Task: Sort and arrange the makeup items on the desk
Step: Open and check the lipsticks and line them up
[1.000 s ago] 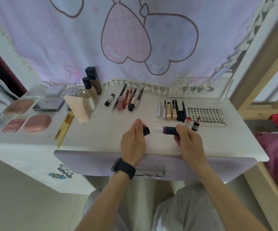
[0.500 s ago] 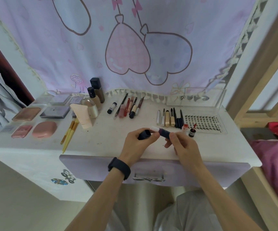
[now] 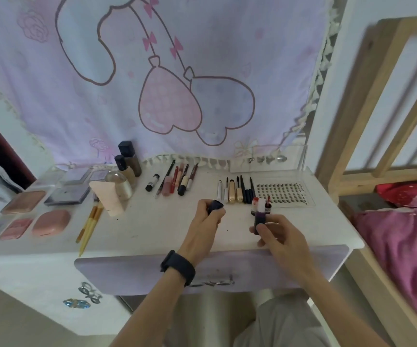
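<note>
My left hand (image 3: pixel 206 219) grips a dark cap (image 3: pixel 214 206) above the middle of the white desk (image 3: pixel 152 229). My right hand (image 3: pixel 276 232) holds a dark purple tube (image 3: pixel 260 216) upright, its white tip pointing up. The two parts are apart. Just behind the tube stand two small red-topped bottles (image 3: pixel 255 205). Behind them lies a row of slim pens and gold tubes (image 3: pixel 235 190), with a lash tray (image 3: pixel 281 192) to the right. Further left lies a group of lip pencils and glosses (image 3: pixel 177 180).
At the left are compacts (image 3: pixel 51 221), palettes (image 3: pixel 67 195), two yellow brushes (image 3: pixel 90 222), a pale tube (image 3: pixel 107 197) and foundation bottles (image 3: pixel 127 161). A clear acrylic box (image 3: pixel 267 159) stands at the back right. A wooden bed frame (image 3: pixel 377 121) and pink bedding (image 3: pixel 402 234) border the right.
The hands had brought cap and tube together half a second ago; now they are apart, the tube turned upright in my right hand. The camera has tilted up.
</note>
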`<control>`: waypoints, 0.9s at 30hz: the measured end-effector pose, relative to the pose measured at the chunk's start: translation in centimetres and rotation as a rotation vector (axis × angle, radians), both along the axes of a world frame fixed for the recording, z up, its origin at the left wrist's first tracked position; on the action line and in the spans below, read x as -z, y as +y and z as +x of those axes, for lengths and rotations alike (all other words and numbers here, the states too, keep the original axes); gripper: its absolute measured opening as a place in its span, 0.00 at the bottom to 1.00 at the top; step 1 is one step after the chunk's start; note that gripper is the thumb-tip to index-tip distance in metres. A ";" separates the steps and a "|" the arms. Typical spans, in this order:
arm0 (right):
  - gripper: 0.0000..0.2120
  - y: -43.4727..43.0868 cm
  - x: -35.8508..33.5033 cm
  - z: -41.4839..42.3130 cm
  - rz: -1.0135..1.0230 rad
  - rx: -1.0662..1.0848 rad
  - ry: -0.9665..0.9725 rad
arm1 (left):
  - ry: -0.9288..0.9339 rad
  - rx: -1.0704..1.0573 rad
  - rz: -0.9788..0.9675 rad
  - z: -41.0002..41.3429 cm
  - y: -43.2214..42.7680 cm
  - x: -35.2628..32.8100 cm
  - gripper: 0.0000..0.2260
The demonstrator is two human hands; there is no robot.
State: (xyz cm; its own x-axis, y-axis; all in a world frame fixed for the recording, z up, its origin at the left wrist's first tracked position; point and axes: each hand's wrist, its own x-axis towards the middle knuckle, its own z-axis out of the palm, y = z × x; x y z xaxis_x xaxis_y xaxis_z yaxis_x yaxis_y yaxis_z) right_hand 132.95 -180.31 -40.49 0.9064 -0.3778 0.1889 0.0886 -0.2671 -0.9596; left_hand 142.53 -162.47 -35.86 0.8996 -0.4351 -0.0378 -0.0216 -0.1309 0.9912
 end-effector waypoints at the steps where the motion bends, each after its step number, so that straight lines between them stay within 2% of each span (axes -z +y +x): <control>1: 0.13 -0.9 0.1 -0.5 -0.002 0.031 0.018 | 0.002 0.010 0.021 -0.1 -0.2 0.0 0.03; 3: 0.10 -2.6 0.4 -1.2 -0.008 0.092 0.047 | -0.043 0.034 0.074 -0.3 -0.8 -0.1 0.03; 6: 0.07 -4.4 0.3 -1.5 -0.062 0.172 0.066 | -0.223 0.037 0.223 -0.3 -1.9 0.0 0.07; 13: 0.05 -5.8 -0.6 -0.1 -0.380 0.173 0.064 | -0.464 -0.027 0.394 -0.7 -4.3 0.6 0.12; 19: 0.09 -6.0 0.7 0.5 -0.536 0.173 0.110 | -0.497 -0.074 0.542 -1.0 -5.7 1.7 0.10; 23: 0.15 -5.9 1.0 0.7 -0.648 0.218 0.091 | -0.548 -0.124 0.685 -0.5 -5.8 2.1 0.15; 27: 0.15 -5.7 1.3 0.9 -0.691 0.240 0.109 | -0.614 -0.140 0.759 -0.1 -6.0 2.2 0.18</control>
State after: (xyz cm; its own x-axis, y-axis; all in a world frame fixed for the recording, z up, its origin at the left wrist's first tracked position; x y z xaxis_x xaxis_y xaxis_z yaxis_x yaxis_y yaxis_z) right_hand 133.80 -186.03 -41.82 0.8409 -0.3956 0.3692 -0.1344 -0.8136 -0.5656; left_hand 142.38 -168.43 -38.05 0.8979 -0.3764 0.2282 -0.4402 -0.7681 0.4651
